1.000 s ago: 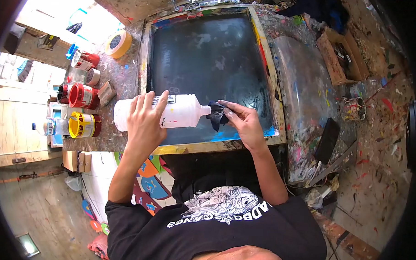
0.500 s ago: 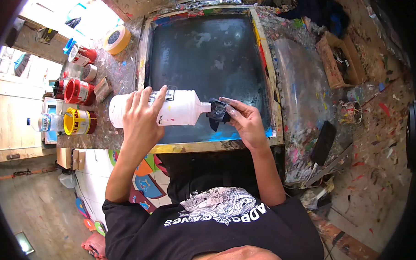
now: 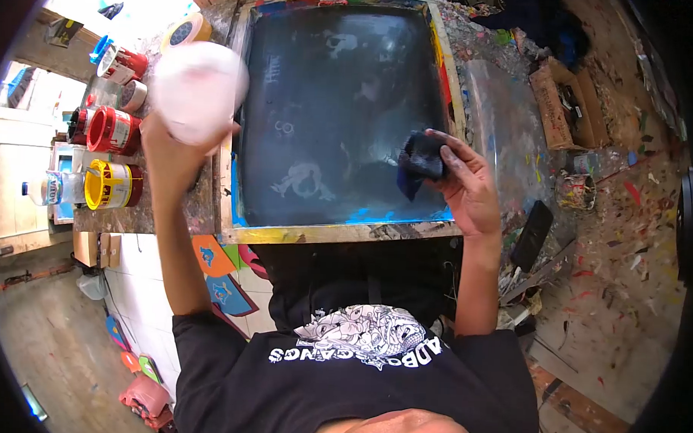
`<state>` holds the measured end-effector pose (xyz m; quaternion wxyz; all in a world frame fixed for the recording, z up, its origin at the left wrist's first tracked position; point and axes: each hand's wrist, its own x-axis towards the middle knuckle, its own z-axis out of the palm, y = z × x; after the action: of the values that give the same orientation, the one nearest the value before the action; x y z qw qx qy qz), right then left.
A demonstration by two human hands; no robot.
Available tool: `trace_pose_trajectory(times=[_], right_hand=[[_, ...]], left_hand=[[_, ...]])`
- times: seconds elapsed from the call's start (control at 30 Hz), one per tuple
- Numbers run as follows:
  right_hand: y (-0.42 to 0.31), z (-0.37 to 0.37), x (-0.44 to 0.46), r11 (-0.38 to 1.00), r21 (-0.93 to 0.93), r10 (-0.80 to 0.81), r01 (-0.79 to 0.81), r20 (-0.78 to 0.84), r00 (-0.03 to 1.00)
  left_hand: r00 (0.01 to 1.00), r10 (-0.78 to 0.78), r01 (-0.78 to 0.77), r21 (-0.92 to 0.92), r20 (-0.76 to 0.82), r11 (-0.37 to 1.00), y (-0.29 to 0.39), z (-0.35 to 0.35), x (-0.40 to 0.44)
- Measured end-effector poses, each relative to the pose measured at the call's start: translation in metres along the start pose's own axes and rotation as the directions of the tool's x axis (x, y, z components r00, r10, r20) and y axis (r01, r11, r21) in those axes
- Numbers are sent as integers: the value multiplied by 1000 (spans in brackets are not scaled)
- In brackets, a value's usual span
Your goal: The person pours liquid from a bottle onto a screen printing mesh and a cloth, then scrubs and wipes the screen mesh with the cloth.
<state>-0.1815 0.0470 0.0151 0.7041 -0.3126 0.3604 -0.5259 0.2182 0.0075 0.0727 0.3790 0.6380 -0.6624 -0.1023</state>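
My left hand (image 3: 177, 161) is closed round a white plastic bottle (image 3: 200, 93), raised over the left side of the bench. The bottle's round base faces me and is a little blurred; its neck is hidden. In my right hand (image 3: 473, 192) is a dark cloth (image 3: 423, 160), pinched between thumb and fingers and partly drooping. The cloth hangs over the lower right of a screen printing frame (image 3: 300, 235) with wooden edges. Pale figure and letter shapes show in its dark mesh (image 3: 343, 102). Whether the cloth touches the mesh, I cannot tell.
Left of the frame stand a red paint tub (image 3: 114, 130), a yellow paint tub (image 3: 111, 185), a water bottle (image 3: 51, 189) and a tape roll (image 3: 186, 32). On the right are a cardboard box (image 3: 552, 109), a dark phone-like slab (image 3: 532, 236) and a paint-smeared can (image 3: 577, 192).
The white bottle has moved up and left, away from the cloth, and turned base towards me. My right hand has shifted right with the cloth. More of the mesh shows.
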Motion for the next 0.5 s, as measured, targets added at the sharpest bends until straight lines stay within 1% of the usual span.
trace_pose_trajectory(times=[0.03,0.07,0.1,0.17,0.2,0.27,0.3,0.33,0.37,0.4,0.43,0.47,0.5], right_hand=[[-1,-3,-1,1000,-1,-15,15,-45,999],[-4,-7,-2,1000,-8,-11,10,-46,999],[-8,-11,-3,1000,-31,-1,0,-37,999],[-13,-14,-6,998,-57,18,-19,-26,1000],[-15,-15,-6,997,-65,33,-35,-40,999],[-17,-18,-6,995,-77,52,-56,-57,997],[-17,-21,-6,985,-161,47,-55,-50,998],[-16,-23,-5,969,-243,44,-54,-44,998],[-17,-21,-5,967,-248,53,-64,-49,997],[-20,-17,-5,945,-316,63,-79,-60,996],[-22,-14,-5,919,-383,76,-97,-69,995],[-24,-15,-4,914,-389,92,-113,-71,993],[-27,-18,-1,871,-467,142,-153,-60,988]], left_hand=[[992,-35,24,-91,-121,996,-27,-3,9],[967,-79,36,-182,-240,983,-58,-2,18],[967,-87,42,-186,-240,982,-85,-3,29],[912,-170,65,-276,-373,959,-133,-5,48],[910,-176,70,-277,-375,958,-153,-3,53],[888,-152,79,-182,-434,980,-191,3,61],[878,-177,134,-126,-445,983,-200,1,67],[878,-184,140,-130,-441,982,-209,2,68],[863,-175,122,-139,-475,983,-196,-2,72],[845,-168,107,-148,-508,983,-188,-5,73],[853,-194,132,-158,-485,979,-196,-6,77],[847,-167,142,-87,-505,986,-217,-7,83],[840,-186,169,-81,-511,982,-216,-9,85]])
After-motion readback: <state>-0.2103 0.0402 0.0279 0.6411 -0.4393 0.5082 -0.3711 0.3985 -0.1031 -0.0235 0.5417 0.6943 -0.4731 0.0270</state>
